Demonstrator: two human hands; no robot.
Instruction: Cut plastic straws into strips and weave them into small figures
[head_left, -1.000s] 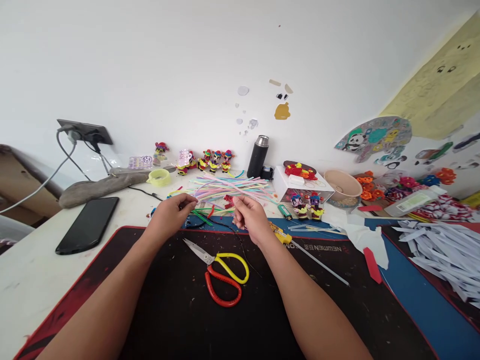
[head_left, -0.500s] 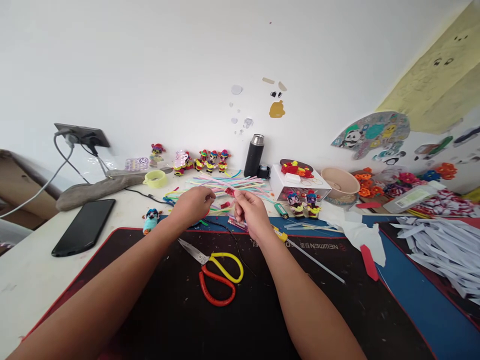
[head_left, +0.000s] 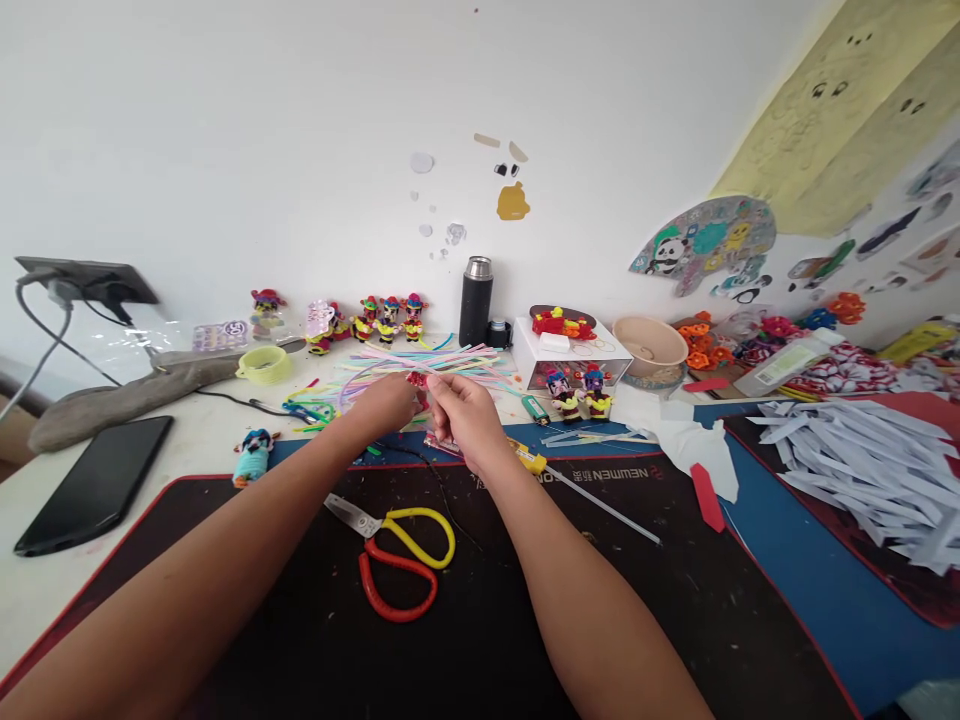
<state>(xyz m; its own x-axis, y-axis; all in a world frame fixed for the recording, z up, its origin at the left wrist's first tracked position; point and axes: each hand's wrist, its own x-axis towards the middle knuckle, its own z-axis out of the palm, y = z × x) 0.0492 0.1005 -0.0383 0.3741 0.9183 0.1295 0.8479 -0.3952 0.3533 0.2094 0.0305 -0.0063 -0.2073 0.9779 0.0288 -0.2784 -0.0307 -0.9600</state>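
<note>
My right hand (head_left: 466, 418) is closed, thumb and fingertips pinching a small red textured piece (head_left: 416, 379), perhaps twisted chenille stem. My left hand (head_left: 391, 408) has come up against it from the left, its fingers curled in and mostly hidden behind the wrist. The piece shows between the two sets of fingertips. Below the hands, scissors (head_left: 367, 522) with one yellow and one red handle lie on the black mat (head_left: 480, 640). A small turquoise doll (head_left: 253, 458) lies left of my left forearm. Behind the hands, pastel chenille stems (head_left: 472, 362) are heaped.
A black phone (head_left: 94, 485) and yellow tape roll (head_left: 265, 367) are at left. Several small dolls (head_left: 388, 320) line the wall near a black thermos (head_left: 475, 305). A white box (head_left: 600, 345) stands right of it. A yellow glue gun (head_left: 527, 456) and white paper strips (head_left: 862, 470) lie rightward.
My hands have drawn together, the left now meeting the right at the red piece. The view has turned right, so the table's things sit further left.
</note>
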